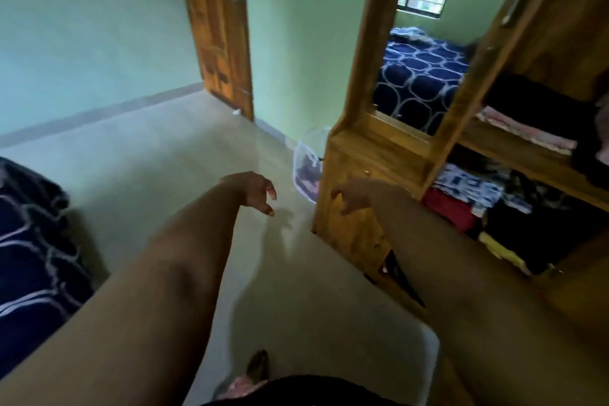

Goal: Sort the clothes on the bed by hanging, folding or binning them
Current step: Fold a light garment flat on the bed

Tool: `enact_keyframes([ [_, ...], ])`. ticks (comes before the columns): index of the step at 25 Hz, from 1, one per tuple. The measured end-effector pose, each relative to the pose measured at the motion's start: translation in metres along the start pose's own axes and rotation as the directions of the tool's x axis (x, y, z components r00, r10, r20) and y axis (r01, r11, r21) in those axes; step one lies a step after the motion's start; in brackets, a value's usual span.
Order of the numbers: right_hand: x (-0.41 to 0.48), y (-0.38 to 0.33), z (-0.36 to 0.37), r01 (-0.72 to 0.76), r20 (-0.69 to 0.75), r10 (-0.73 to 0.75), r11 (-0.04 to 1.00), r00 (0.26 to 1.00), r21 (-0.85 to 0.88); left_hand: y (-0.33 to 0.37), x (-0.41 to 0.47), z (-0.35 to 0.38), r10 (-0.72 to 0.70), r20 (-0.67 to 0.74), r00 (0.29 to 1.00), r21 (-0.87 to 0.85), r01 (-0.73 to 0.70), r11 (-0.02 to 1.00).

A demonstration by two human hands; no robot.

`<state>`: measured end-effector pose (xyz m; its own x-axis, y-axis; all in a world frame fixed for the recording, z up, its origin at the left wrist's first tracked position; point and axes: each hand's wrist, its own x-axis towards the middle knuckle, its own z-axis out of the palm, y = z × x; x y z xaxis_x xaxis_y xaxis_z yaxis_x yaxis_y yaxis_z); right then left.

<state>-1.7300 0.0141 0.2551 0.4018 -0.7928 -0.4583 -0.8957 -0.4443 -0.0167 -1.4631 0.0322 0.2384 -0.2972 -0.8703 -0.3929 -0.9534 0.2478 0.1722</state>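
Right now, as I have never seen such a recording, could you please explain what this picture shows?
There is no machine here: a person wears a camera on the head, looking forward and down at their own bare hands. The left hand and right hand reach forward with loose fingers and hold nothing. At the left edge is the bed, dark blue and patterned. On the right stands a wooden wardrobe; its mirror reflects the bed, and its open shelves hold folded clothes. A mesh bin with some cloth inside stands on the floor beside it.
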Motion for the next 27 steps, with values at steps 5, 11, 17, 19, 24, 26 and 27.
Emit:
enact_keyframes([
  [5, 0.056, -0.106, -0.026, 0.216, -0.04, -0.216, 0.976, 0.976, -0.006, -0.084, -0.071, 0.012, -0.187, -0.01, 0.982, -0.081, 0.185, 0.979],
  [11, 0.134, -0.238, -0.063, 0.417, -0.091, -0.413, 0.909, 0.906, 0.021, -0.217, -0.127, 0.027, -0.371, -0.076, 0.926, -0.21, 0.349, 0.914],
  [17, 0.221, -0.374, -0.1, 0.538, -0.073, -0.541, 0.841, 0.838, -0.061, -0.363, -0.171, 0.028, -0.478, -0.101, 0.872, -0.248, 0.443, 0.861],
  [19, 0.244, -0.407, -0.11, 0.552, -0.051, -0.556, 0.831, 0.83, -0.072, -0.401, -0.176, 0.025, -0.502, -0.091, 0.86, -0.248, 0.469, 0.848],
  [24, 0.3, -0.46, -0.143, 0.569, -0.059, -0.573, 0.819, 0.818, -0.07, -0.48, -0.177, 0.001, -0.527, -0.122, 0.841, -0.302, 0.474, 0.827],
  [26, 0.324, -0.473, -0.157, 0.573, -0.061, -0.576, 0.817, 0.815, -0.059, -0.505, -0.172, -0.007, -0.533, -0.135, 0.835, -0.317, 0.473, 0.822],
  [27, 0.335, -0.479, -0.163, 0.576, -0.055, -0.578, 0.816, 0.814, -0.056, -0.515, -0.17, -0.01, -0.535, -0.135, 0.834, -0.319, 0.475, 0.82],
])
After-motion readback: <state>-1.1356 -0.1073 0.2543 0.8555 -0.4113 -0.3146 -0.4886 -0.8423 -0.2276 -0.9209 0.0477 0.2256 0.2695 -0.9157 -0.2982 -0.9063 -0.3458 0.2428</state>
